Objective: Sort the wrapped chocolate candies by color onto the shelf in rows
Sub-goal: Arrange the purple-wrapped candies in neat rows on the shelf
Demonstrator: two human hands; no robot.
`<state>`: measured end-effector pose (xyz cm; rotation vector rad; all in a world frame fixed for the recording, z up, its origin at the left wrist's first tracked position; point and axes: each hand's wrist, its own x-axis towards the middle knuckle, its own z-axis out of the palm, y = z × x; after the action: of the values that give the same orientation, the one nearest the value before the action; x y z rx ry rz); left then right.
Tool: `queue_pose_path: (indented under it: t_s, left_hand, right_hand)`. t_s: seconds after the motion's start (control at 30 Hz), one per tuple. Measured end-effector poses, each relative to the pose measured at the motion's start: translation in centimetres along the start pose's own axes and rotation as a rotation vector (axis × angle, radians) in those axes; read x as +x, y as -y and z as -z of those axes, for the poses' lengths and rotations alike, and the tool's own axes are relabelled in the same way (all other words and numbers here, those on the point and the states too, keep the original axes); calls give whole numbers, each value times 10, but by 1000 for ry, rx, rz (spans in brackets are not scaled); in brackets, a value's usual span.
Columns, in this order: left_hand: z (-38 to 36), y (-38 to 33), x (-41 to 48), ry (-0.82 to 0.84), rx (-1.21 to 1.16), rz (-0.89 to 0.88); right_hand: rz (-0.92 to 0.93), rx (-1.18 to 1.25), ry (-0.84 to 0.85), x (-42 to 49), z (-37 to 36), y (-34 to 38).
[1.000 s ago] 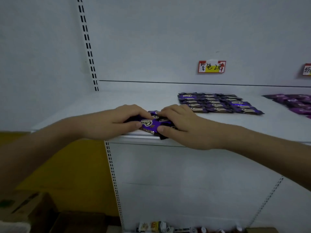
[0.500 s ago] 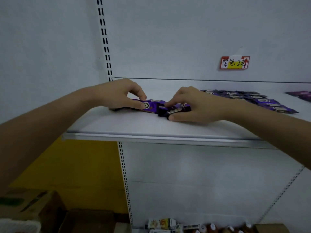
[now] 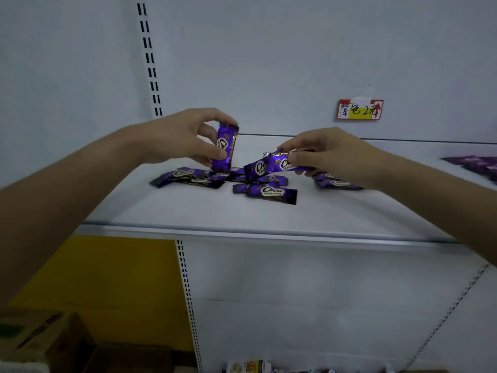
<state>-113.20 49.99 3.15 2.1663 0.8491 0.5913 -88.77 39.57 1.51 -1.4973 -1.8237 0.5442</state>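
Observation:
Several purple wrapped chocolate candies (image 3: 271, 191) lie scattered on the white shelf (image 3: 269, 219). My left hand (image 3: 177, 138) pinches one purple candy (image 3: 225, 148) upright above the left of the pile. My right hand (image 3: 328, 154) pinches another purple candy (image 3: 279, 163) held level above the middle of the pile; a second candy (image 3: 256, 169) hangs tilted just left of it. More purple candies (image 3: 333, 181) lie partly hidden under my right hand.
A red and yellow price tag (image 3: 359, 110) sticks to the back wall. Darker purple candies (image 3: 478, 164) lie at the far right of the shelf. A slotted upright (image 3: 149, 57) runs up the wall. Cardboard boxes (image 3: 40, 343) and packaged goods (image 3: 250, 366) sit below.
Both hands have left the bunch of candies on the shelf, now spread loose, and each has lifted with a purple candy in its fingers. The camera has moved closer.

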Motion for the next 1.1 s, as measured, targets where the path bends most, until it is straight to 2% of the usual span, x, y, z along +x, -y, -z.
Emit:
queue_pose_path:
  t_s: [0.13, 0.3, 0.57, 0.67, 0.77, 0.9, 1.1]
  left_hand:
    - [-28, -26, 17, 19, -116, -50]
    - [-64, -52, 50, -43, -144, -73]
    - [-104, -66, 75, 97, -206, -102]
    - [-113, -70, 77, 135, -160, -117]
    - [-123, -72, 75, 135, -137, -136]
    - [-128, -65, 69, 101, -109, -176]
    - [-131, -59, 57, 215, -89, -276]
  right_hand:
    - [-84, 109, 2, -12, 19, -8]
    - [-152, 72, -3, -31, 48, -26]
    - [-240, 48, -61, -64, 90, -54]
    - [-263, 185, -67, -65, 94, -63]
    - [-253, 343, -88, -62, 93, -70]
    - [-245, 368, -104, -63, 88, -79]
    - [-154, 418, -186, -64, 91, -86]
